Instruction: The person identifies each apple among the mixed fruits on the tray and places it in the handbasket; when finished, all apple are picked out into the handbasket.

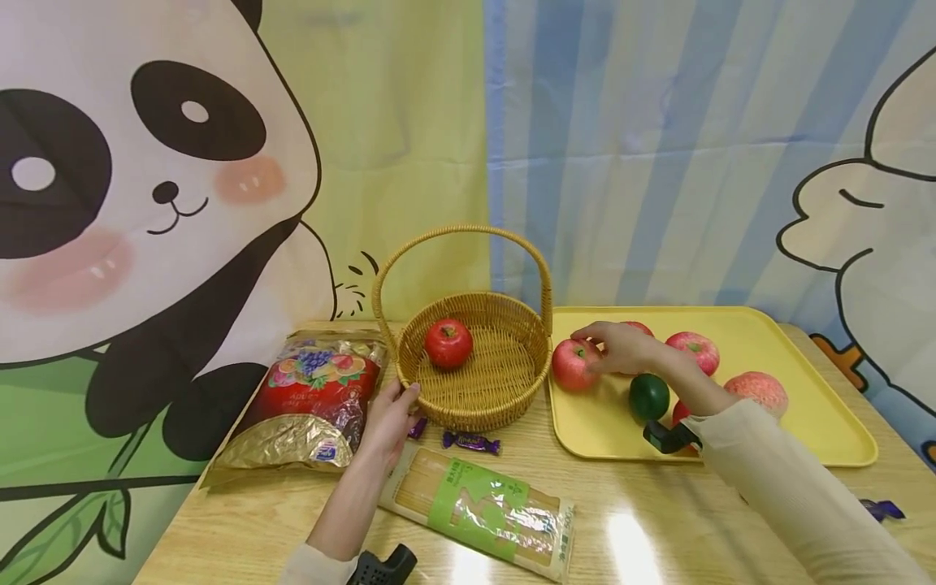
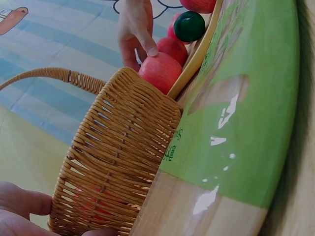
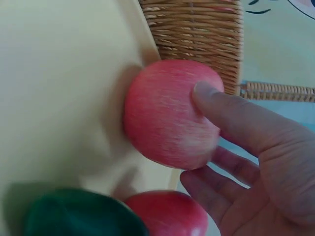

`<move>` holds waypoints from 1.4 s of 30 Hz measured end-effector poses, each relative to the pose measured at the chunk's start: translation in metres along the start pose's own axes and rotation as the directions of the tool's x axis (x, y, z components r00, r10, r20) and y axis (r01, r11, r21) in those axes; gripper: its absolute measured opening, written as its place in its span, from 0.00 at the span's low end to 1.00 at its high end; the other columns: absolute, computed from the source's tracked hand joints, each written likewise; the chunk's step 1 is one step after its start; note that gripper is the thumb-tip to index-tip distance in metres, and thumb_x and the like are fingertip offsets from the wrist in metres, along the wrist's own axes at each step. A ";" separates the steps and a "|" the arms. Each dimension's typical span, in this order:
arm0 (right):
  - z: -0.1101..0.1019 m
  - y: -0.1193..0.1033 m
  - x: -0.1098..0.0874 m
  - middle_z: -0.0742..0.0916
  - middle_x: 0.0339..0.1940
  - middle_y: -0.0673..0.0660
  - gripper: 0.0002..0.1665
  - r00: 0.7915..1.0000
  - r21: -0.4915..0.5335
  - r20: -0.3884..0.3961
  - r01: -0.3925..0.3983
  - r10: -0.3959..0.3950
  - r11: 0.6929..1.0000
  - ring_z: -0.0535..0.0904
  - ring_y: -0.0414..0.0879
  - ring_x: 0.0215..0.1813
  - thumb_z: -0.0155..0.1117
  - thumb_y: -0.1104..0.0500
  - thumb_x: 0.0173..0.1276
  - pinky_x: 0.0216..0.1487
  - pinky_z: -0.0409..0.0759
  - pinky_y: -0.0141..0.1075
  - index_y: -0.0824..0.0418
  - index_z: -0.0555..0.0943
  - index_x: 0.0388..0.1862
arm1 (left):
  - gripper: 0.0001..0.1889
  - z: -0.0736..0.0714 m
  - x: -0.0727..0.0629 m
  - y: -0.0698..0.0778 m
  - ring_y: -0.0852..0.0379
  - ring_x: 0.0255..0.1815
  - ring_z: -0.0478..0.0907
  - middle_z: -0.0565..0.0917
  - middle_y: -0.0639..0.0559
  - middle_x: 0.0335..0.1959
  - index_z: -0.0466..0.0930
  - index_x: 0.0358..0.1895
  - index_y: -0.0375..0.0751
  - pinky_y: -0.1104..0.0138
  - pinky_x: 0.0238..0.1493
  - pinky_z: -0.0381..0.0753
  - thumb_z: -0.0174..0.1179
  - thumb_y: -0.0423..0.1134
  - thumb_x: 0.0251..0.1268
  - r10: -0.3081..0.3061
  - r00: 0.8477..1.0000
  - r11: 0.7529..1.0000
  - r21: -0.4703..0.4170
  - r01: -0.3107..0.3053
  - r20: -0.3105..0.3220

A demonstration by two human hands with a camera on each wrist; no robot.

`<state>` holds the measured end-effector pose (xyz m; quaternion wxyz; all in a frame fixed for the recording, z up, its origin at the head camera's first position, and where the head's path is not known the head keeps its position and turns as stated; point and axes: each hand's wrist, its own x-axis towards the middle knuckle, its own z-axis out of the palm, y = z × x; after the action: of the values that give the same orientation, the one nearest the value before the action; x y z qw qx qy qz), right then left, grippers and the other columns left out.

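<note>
A wicker basket (image 1: 483, 414) with a tall arched handle stands in the middle of the head view, with one red apple (image 1: 448, 344) inside. My left hand (image 1: 391, 414) holds the basket at its near left side; in the left wrist view, thumb and fingers lie against the wicker. At the left end of the yellow tray (image 1: 804, 406), my right hand (image 1: 621, 345) grips a pinkish-red apple (image 3: 167, 115), thumb on one side and fingers on the other. Next to that hand are a dark green round fruit (image 1: 648, 397) and another red apple (image 3: 170, 214).
Also on the tray are a red apple (image 1: 695, 351) and a rough pink round fruit (image 1: 758, 393). A candy bag (image 1: 307, 398) lies left of the basket. In front are a purple-wrapped candy (image 1: 471, 442) and a pack of noodles (image 1: 483, 508). Another wrapped candy (image 1: 881, 509) lies far right.
</note>
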<state>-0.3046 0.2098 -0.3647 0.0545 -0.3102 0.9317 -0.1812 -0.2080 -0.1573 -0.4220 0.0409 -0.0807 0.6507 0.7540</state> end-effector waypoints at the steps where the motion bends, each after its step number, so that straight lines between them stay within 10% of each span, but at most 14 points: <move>1: 0.003 0.000 0.000 0.82 0.57 0.66 0.34 1.000 -0.003 0.002 -0.007 0.007 1.000 0.78 0.54 0.48 0.72 0.57 0.58 0.49 0.80 0.44 0.68 0.75 0.62 | 0.28 0.000 0.000 0.000 0.39 0.73 0.61 0.60 0.35 0.74 0.49 0.76 0.34 0.50 0.75 0.63 0.41 0.35 0.78 -0.002 1.000 1.000 0.002 0.002 0.001; 8: 0.012 0.000 0.003 0.77 0.63 0.70 0.43 1.000 0.042 0.016 -0.014 0.013 0.999 0.74 0.64 0.63 0.74 0.55 0.55 0.64 0.74 0.58 0.69 0.70 0.67 | 0.27 0.001 -0.001 -0.001 0.38 0.73 0.61 0.61 0.34 0.73 0.50 0.76 0.34 0.50 0.75 0.63 0.41 0.35 0.78 0.006 1.000 1.000 -0.001 -0.006 -0.001; 17: 0.013 0.001 0.000 0.82 0.58 0.66 0.44 0.999 0.013 -0.037 -0.007 0.007 1.000 0.80 0.57 0.53 0.77 0.52 0.50 0.55 0.81 0.52 0.68 0.73 0.64 | 0.27 0.001 -0.001 -0.001 0.38 0.73 0.61 0.60 0.34 0.73 0.50 0.76 0.34 0.50 0.75 0.62 0.41 0.35 0.78 0.016 1.000 1.000 -0.007 -0.016 0.005; 30: -0.043 -0.031 -0.011 0.81 0.59 0.60 0.45 0.994 0.136 0.111 -0.004 -0.012 0.991 0.78 0.54 0.56 0.77 0.49 0.51 0.55 0.81 0.46 0.60 0.71 0.67 | 0.28 0.000 0.000 0.000 0.39 0.73 0.61 0.59 0.34 0.74 0.49 0.76 0.33 0.49 0.76 0.61 0.41 0.35 0.78 0.020 1.000 1.000 -0.007 -0.020 0.009; 35: -0.045 -0.057 0.009 0.78 0.64 0.59 0.45 0.989 0.239 0.123 0.047 -0.079 0.970 0.75 0.57 0.64 0.76 0.51 0.53 0.59 0.83 0.45 0.60 0.69 0.69 | 0.28 -0.001 0.000 0.000 0.38 0.73 0.60 0.59 0.32 0.73 0.49 0.76 0.33 0.49 0.76 0.61 0.41 0.35 0.78 0.029 0.999 1.000 -0.007 -0.029 0.014; 42: -0.014 -0.085 0.061 0.83 0.56 0.58 0.45 0.999 0.082 0.000 0.045 -0.045 0.996 0.80 0.51 0.50 0.74 0.47 0.52 0.48 0.82 0.42 0.60 0.71 0.68 | 0.27 0.002 -0.002 0.000 0.36 0.74 0.58 0.59 0.30 0.73 0.48 0.75 0.30 0.48 0.76 0.60 0.39 0.32 0.78 0.034 0.999 0.999 -0.029 -0.034 0.013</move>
<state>-0.3089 0.1144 -0.3199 0.0639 -0.3289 0.9162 -0.2199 -0.2061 -0.1553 -0.4212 0.0313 -0.0649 0.6406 0.7645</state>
